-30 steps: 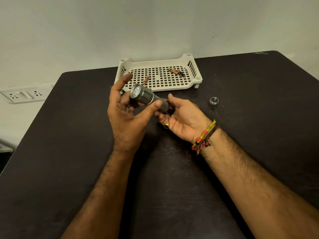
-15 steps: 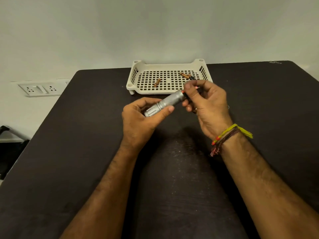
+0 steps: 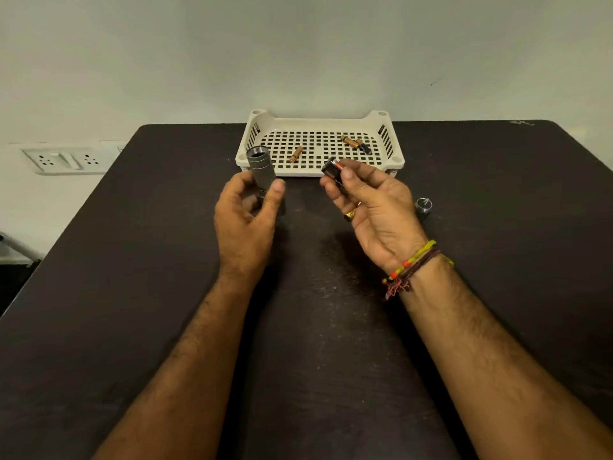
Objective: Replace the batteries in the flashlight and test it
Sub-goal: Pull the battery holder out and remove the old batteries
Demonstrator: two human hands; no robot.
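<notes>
Head view | left hand grips flashlight upright, threaded end open | right hand pinches battery holder clear of it | tail cap off, on table | judged: swapping cells, reassembly, testing remain

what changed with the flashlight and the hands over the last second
The left hand turned the flashlight from lens-up to open threaded end up. The right hand, which met that end half a second ago, pulled away to the right and now pinches the battery holder clear of the tube. The end cap stayed on the table, and the loose batteries stayed in the tray.
</notes>
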